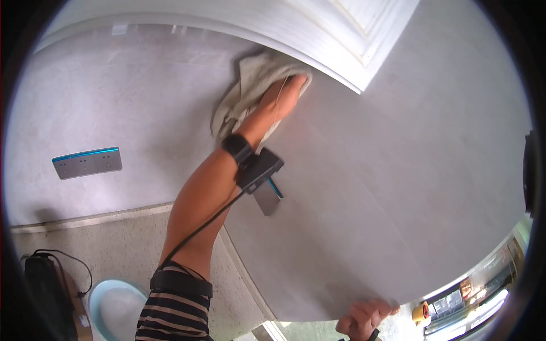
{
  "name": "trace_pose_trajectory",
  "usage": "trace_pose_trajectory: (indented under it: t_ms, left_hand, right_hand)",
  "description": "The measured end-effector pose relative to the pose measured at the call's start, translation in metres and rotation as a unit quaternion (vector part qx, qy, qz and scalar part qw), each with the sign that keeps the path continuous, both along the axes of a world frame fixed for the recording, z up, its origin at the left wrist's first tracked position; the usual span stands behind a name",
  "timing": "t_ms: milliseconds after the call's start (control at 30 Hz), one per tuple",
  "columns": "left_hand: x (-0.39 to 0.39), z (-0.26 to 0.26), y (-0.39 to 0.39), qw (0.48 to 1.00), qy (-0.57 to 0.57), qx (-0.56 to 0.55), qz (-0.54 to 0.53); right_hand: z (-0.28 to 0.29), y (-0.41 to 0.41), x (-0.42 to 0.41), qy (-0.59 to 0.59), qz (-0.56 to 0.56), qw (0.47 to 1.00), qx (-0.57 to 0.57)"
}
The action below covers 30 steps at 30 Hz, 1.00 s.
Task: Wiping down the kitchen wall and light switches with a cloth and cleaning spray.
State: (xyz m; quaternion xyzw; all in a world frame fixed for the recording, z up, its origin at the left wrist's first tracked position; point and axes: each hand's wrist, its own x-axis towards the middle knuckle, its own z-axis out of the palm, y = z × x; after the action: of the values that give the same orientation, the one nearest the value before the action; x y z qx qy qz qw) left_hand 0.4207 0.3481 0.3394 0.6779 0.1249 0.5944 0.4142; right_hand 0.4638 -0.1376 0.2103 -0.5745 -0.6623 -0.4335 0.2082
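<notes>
My left hand (286, 94) presses a beige cloth (256, 74) against the grey wall panel (341, 170), just below a white cabinet (354, 55). The cloth covers most of its fingers, and its loose folds hang down on the left. A black strap and a small black device (261, 170) with a cable sit on this forearm. Low on the right, my right hand (364, 317) rests at the panel's outer edge, its fingers bent and its thumb apart. Nothing can be seen held in it.
A triple socket (87, 163) is on the left wall; another wall plate (268, 202) is partly behind the wrist device. Below are a speckled counter (128, 243), a light-blue basin (96, 302) and a black object with a cord (49, 285). A yellow tape roll (420, 313) lies lower right.
</notes>
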Motion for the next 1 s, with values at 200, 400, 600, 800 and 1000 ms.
trace_pose_trajectory:
  t_ms: [200, 400, 600, 800, 1000]
  left_hand:
    - [-0.002, -0.026, -0.092, 0.991, -0.019, 0.128, 0.029]
    - [0.001, -0.13, -0.284, 0.96, 0.017, 0.264, 0.089]
    - [0.005, -0.167, -0.29, 0.924, 0.219, 0.313, 0.019]
    - [-0.015, -0.073, -0.133, 0.997, -0.011, -0.053, 0.051]
    - [-0.013, -0.138, -0.225, 0.987, 0.001, 0.128, 0.092]
  right_hand:
    - [-0.014, 0.012, 0.006, -0.031, -0.014, 0.998, 0.044]
    - [-0.011, 0.008, 0.012, 0.001, 0.024, 0.999, 0.047]
    - [-0.013, 0.005, 0.011, 0.005, 0.031, 0.998, 0.054]
    - [-0.014, 0.011, 0.004, 0.008, 0.023, 0.997, 0.067]
    - [-0.013, 0.011, 0.011, -0.002, 0.01, 0.997, 0.083]
